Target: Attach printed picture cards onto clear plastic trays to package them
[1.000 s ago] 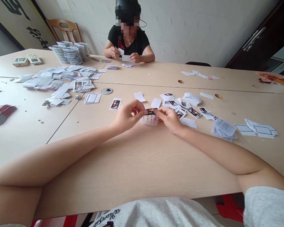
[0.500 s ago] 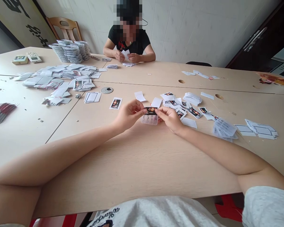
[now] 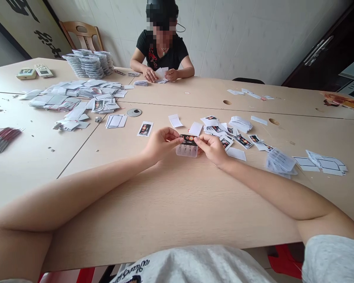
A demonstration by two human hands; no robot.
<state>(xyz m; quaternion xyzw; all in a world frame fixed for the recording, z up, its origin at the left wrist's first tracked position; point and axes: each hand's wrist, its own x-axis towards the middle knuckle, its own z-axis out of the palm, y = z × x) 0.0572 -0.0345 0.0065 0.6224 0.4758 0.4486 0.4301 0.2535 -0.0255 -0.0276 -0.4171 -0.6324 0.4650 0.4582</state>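
In the head view, the right-hand fingers partly cover the far end of a small clear plastic case with dark hook-like shapes inside, and whatever lies behind its black printed card strip is hidden; the hook shapes seem to sit in separate slots, though they are too small to be sure. A dark brown cabinet is cut off by the right edge, and blurring covers the head of a person in a black short-sleeved top across the pale wood-grain table. Both forearms reach forward and inward over the table. The left hand, half curled, pinches the strip's left end between thumb and forefinger; the right hand, likewise nearly closed, presses its thumb on the strip's right end, so the case is held between them, just short of loose white cards with dark printed panels. The strip bears an orange burst and pale lettering too small to read. Dark cursive lettering on the wearer's light grey T-shirt is broken by folds, and large black brush characters mark a cream panel at upper left
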